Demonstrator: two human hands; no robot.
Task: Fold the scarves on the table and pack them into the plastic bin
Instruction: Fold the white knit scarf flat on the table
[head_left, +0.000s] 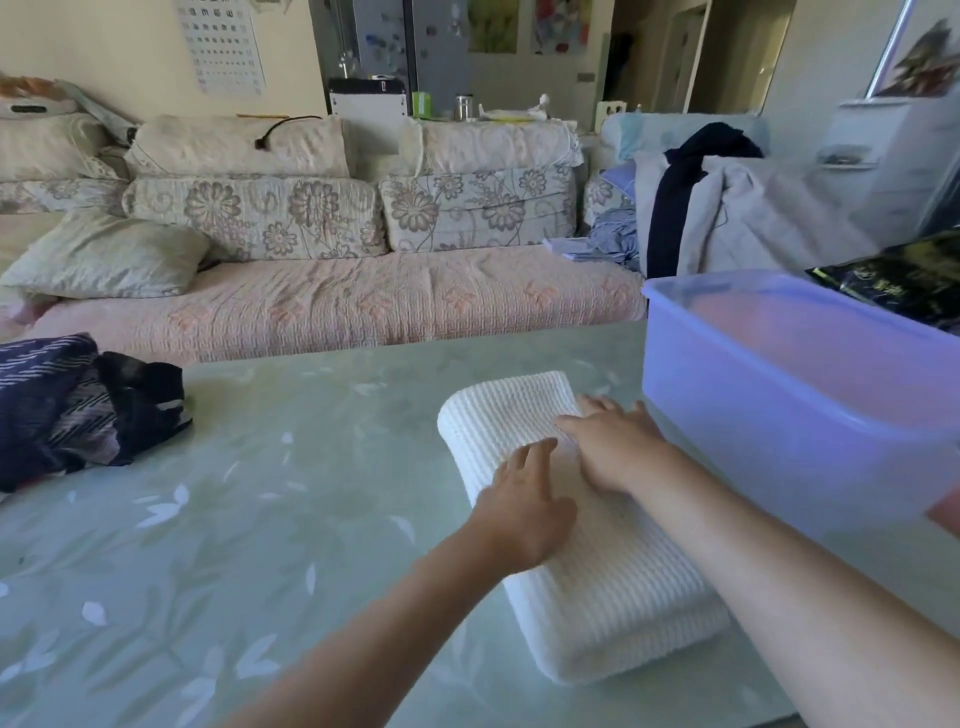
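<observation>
A white knitted scarf (597, 587) lies folded into a thick long bundle on the pale green table (270, 519), just left of the translucent blue plastic bin (779, 415). My left hand (524, 504) rests flat on the scarf's left side with fingers spread. My right hand (613, 447) presses flat on the scarf's far half, fingers straight. A crumpled dark navy striped scarf (72, 405) sits at the table's left edge. I cannot tell what is in the bin.
A sofa (337, 306) with floral cushions runs behind the table. A heap of clothes (727, 208) lies on its right end. A dark glossy package (904, 286) sits behind the bin.
</observation>
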